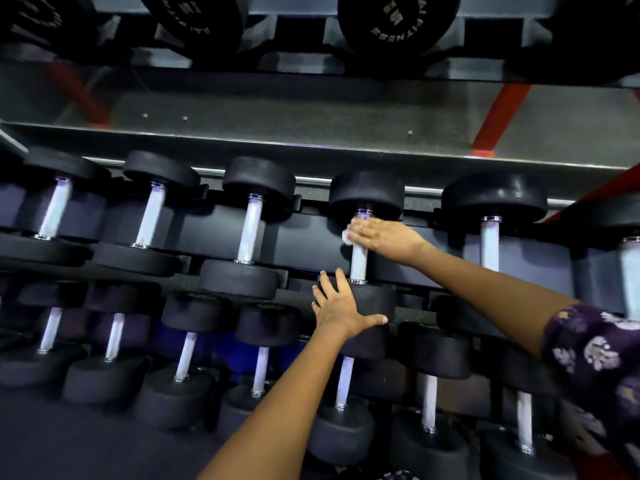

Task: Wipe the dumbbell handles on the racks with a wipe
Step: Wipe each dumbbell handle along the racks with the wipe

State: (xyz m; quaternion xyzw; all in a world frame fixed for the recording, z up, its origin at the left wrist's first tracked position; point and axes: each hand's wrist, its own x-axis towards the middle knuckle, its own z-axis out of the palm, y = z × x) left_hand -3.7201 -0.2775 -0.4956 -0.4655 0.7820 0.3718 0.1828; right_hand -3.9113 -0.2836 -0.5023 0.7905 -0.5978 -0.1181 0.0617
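Observation:
My right hand (381,239) is wrapped over the upper part of a silver dumbbell handle (358,265) on the middle rack row, holding a white wipe (346,236) against it; a corner of the wipe shows at the fingers. The left hand (341,306) rests flat, fingers spread, on the black near head (375,299) of that same dumbbell. Its far head (366,194) sits against the rack's back rail. More black dumbbells with silver handles line this row, such as the one to the left (250,230) and the one to the right (490,244).
A lower row of smaller dumbbells (187,355) runs below my arms. Above, a grey steel shelf (311,133) carries large black dumbbell heads (394,22). Red frame struts (498,119) stand at the right. A patterned purple sleeve (595,348) covers my right upper arm.

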